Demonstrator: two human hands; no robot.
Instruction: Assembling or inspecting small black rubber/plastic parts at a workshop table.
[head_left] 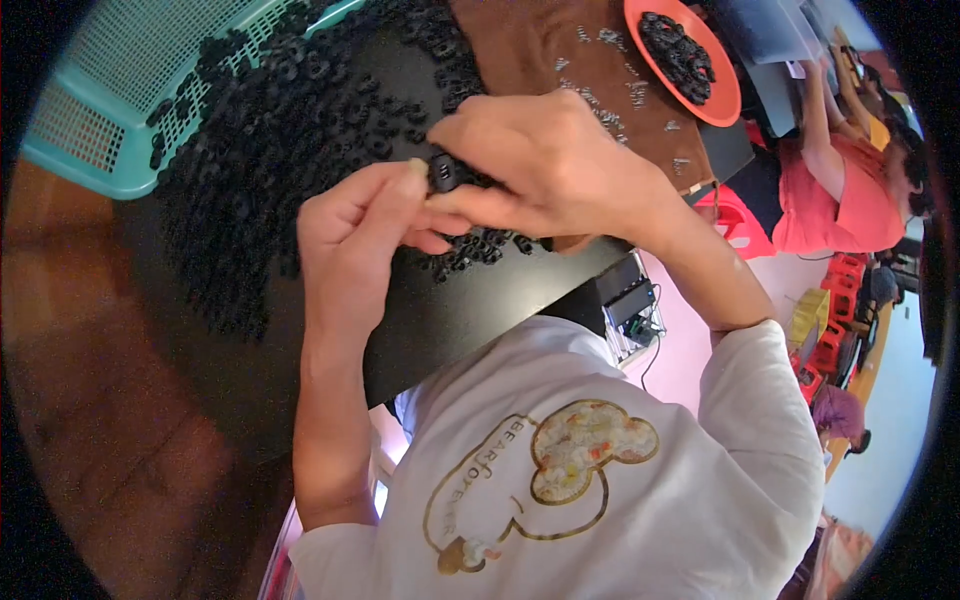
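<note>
Between my two hands, over the near part of the table, is a small black plastic part [442, 173] with a light metal bit showing on its face. The thumb and fingertips of my left hand [350, 225] pinch its left side. My right hand [560, 160] closes on it from the right, fingers curled, hiding much of that side. Loose black plastic parts [300, 130] lie heaped beyond and to the left of my hands. A few more black parts [480, 248] sit just beneath my fingers.
A turquoise basket [100, 185] lies tipped at the far left, beside the heap. Small silvery metal pieces [610, 37] are scattered on a brown cloth [520, 50]. An orange plate [727, 95] at the right holds black parts. Other people sit further right.
</note>
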